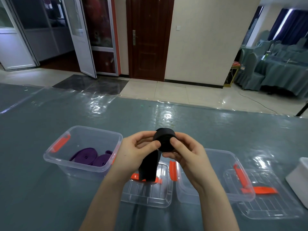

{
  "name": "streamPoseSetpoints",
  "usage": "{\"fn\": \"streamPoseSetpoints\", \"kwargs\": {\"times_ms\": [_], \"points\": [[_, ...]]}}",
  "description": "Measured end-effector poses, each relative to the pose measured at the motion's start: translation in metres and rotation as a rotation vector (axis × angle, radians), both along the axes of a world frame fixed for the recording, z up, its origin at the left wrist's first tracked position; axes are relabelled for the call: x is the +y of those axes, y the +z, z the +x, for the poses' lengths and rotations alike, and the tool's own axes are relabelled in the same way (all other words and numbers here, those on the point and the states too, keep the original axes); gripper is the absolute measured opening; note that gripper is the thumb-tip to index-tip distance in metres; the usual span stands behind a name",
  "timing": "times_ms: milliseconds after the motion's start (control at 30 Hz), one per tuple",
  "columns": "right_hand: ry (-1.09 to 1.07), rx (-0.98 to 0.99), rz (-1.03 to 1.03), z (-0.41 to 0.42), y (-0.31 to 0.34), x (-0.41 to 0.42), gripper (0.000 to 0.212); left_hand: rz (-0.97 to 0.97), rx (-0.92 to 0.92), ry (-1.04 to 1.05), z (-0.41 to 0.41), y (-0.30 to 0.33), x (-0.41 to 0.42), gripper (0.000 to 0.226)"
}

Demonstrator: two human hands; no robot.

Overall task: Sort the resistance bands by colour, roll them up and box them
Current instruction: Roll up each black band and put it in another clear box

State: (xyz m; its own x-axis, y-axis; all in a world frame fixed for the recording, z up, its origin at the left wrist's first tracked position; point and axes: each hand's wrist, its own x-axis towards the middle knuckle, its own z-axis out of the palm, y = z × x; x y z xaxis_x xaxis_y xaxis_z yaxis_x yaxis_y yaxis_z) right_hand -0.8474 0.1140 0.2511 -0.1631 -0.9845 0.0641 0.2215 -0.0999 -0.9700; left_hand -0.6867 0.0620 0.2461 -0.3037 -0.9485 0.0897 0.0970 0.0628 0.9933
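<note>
At frame centre, above the counter (208, 124), the left hand (141, 147) and right hand (185, 151) pinch a half-rolled black band (164, 139), fingers (175, 142) curled on the coil; its loose tail (149, 167) dangles. It looks soft, springy and light, so grip the coil's flat faces or it may unwind

1. We've got both bare forearms reaching up from the bottom edge, converging mid-view above the table.
2. Our left hand (139, 147) has its fingers curled, thumb (154, 145) pressed across to the right.
3. Our right hand (185, 150) mirrors it, thumb (175, 142) up front, fingers wrapped behind.
4. Both thumbs sit close together, nearly touching.
</note>
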Motion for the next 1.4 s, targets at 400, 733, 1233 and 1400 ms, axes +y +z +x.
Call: {"fn": "streamPoseSetpoints", "kwargs": {"times_ms": [400, 733, 1233, 1400], "points": [[-0.186, 0.262, -0.215, -0.008, 0.054, -0.015, 0.022, -0.404, -0.254, 0.206, -0.007, 0.031, -0.022, 0.029], [-0.183, 0.175, -0.474, -0.018, 0.181, -0.075, 0.027, -0.792, -0.181, 0.204, -0.048, 0.148, -0.074, 0.043], [-0.218, 0.062, -0.759, -0.020, 0.312, -0.067, 0.029, -0.994, -0.139, 0.212, -0.056, 0.281, -0.072, 0.046], [-0.177, 0.098, -0.803, -0.016, 0.322, -0.040, 0.019, -0.982, 0.041, 0.171, -0.053, 0.292, -0.051, 0.041]]}}
